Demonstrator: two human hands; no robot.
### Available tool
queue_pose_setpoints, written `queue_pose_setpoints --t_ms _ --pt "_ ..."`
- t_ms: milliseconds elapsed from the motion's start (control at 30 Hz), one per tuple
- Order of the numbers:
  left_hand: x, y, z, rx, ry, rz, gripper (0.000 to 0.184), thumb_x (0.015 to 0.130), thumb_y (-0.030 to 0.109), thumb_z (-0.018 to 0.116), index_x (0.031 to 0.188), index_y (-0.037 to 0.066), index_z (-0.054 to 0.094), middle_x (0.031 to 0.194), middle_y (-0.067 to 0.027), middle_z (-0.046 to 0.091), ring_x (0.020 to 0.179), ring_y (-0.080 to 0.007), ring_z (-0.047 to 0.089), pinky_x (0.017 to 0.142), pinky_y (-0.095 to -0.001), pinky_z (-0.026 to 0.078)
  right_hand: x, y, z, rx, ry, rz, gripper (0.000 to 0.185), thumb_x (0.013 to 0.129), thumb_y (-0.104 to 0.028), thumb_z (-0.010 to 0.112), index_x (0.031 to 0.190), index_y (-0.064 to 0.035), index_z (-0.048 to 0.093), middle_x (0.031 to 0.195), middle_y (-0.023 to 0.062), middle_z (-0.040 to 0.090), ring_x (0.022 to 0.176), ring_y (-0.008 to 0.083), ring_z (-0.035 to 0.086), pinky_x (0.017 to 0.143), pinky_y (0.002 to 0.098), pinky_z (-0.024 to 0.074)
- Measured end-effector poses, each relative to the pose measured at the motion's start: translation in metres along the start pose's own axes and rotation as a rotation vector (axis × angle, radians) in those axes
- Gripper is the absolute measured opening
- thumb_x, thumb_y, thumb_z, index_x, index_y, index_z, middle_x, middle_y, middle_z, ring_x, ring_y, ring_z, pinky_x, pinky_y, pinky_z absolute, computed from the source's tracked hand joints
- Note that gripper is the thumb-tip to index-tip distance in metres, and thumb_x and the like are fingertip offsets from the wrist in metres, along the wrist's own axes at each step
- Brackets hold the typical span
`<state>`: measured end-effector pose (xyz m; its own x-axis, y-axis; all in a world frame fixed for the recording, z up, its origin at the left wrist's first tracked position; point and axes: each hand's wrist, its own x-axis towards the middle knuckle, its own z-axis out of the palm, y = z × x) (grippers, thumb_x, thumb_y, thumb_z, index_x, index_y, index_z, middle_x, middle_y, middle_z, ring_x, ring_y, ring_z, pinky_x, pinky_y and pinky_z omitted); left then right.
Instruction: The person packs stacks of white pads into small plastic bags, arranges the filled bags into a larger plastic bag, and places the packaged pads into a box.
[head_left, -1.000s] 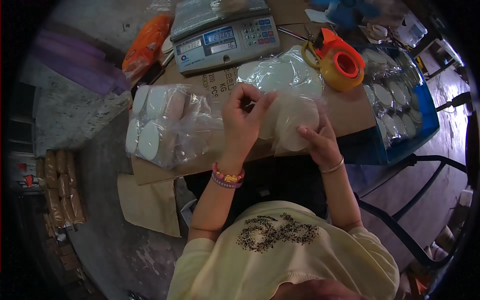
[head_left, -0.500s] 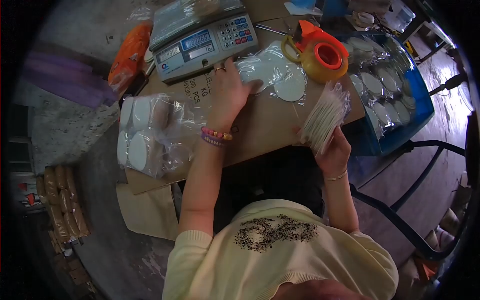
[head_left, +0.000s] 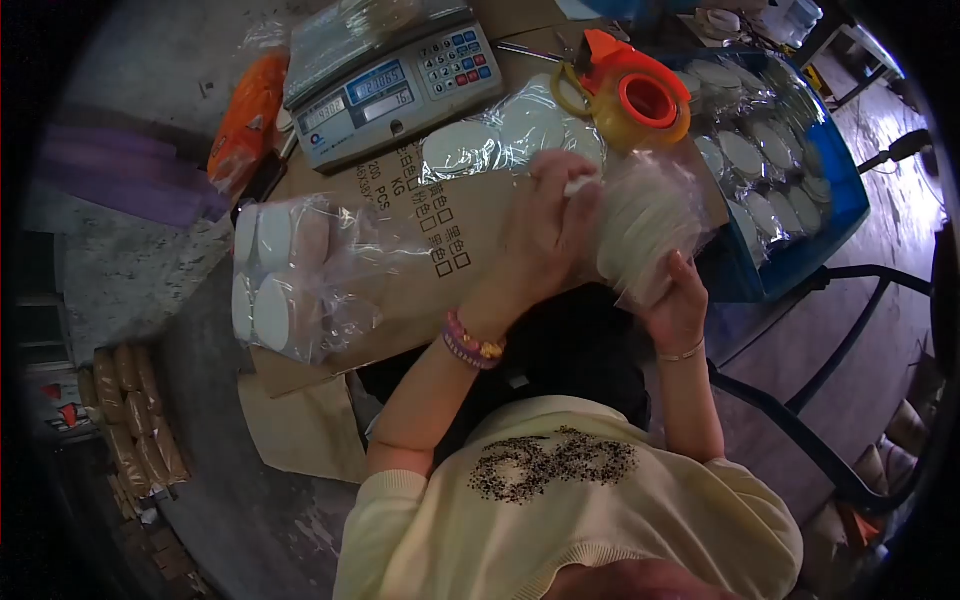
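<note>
My right hand [head_left: 678,305] grips a clear plastic bag of white round discs [head_left: 645,225] from below, fingers and thumb around its lower edge. The discs stand stacked and tilted, smeared by motion. My left hand [head_left: 555,220] is raised just left of that bag, its fingers blurred and bent near a bit of white; whether it holds anything I cannot tell. Behind it, flat bags of white discs [head_left: 462,147] lie on the cardboard [head_left: 400,265]. Further left on the cardboard is another clear bag of white discs [head_left: 285,280].
A digital scale [head_left: 395,90] stands at the back left beside an orange plastic bag [head_left: 245,125]. A red and yellow tape dispenser [head_left: 640,105] sits behind the bag in my hand. On the right, a blue crate [head_left: 850,215] holds several disc packs. A dark metal bar [head_left: 760,400] curves below it.
My left hand has left the flat disc bags by the scale and swung right, beside the held bag. The held bag has tilted, and my right hand still grips it.
</note>
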<state>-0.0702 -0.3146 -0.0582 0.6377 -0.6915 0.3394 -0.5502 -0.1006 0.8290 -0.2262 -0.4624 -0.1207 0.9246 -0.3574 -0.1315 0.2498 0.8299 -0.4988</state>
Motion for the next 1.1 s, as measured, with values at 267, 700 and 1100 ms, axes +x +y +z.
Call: queue_pose_setpoints --t_ms 267,700,1100 --pt "0.009 -0.042 -0.002 0.675 -0.165 0.199 0.048 0.092 0.038 0.066 0.138 0.026 0.059 0.156 -0.0026 0.044 0.143 -0.0437 0.034 0.113 -0.0654 0.026 -0.062 -0.028 -0.051 0.265 0.053 -0.013 0.052 0.096 -0.017 0.061 0.141 0.0013 0.045 0.137 0.0179 0.057 0.129 0.0323 0.054 0.110 0.0484 0.0422" --pt "-0.050 0.001 0.001 0.087 -0.508 0.228 0.044 0.077 -0.012 0.053 0.118 0.005 0.055 0.135 -0.0175 0.057 0.129 -0.0363 0.051 0.113 -0.0495 0.034 -0.072 0.010 -0.024 0.302 0.167 0.137 0.055 0.096 -0.024 0.057 0.144 0.0001 0.042 0.140 0.0161 0.055 0.131 0.0334 0.052 0.115 0.0485 0.0372" --pt "-0.012 -0.074 -0.073 0.879 -0.089 0.029 0.074 0.095 0.049 0.059 0.150 0.004 0.039 0.157 -0.0194 0.034 0.146 -0.0395 0.030 0.120 -0.0542 0.023 -0.084 0.010 -0.046 0.267 0.070 0.185 0.062 0.092 -0.023 0.064 0.145 -0.0005 0.040 0.140 0.0174 0.054 0.130 0.0353 0.052 0.109 0.0503 0.0433"
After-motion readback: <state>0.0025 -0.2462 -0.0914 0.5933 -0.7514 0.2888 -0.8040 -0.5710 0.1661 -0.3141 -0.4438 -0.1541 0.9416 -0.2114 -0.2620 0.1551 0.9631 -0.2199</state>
